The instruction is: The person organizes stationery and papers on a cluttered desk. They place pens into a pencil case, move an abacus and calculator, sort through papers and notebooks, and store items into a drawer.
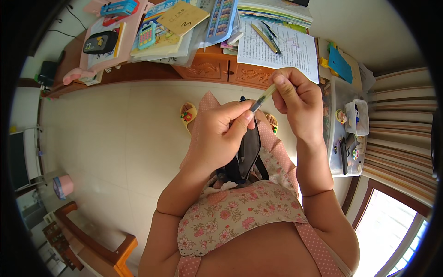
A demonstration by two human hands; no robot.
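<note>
In front of my chest, both hands meet on a slim pen (264, 98) with a pale yellow-green barrel and a dark section at its lower end. My left hand (210, 134) pinches the dark lower end between thumb and forefinger. Higher up and to the right, my right hand (299, 99) grips the pale upper end, its fingers curled in. The pen slants from lower left to upper right. Below the hands, a dark pouch (250, 147) lies in my lap, partly hidden by the left hand.
On the wooden desk (207, 64) ahead are a printed sheet (295, 55) with several pens (265, 39), an abacus (221, 21), a calculator (147, 36) and a black pencil case (100, 42). A clear plastic storage box (339, 164) stands at right; a wooden chair (99, 244) is lower left.
</note>
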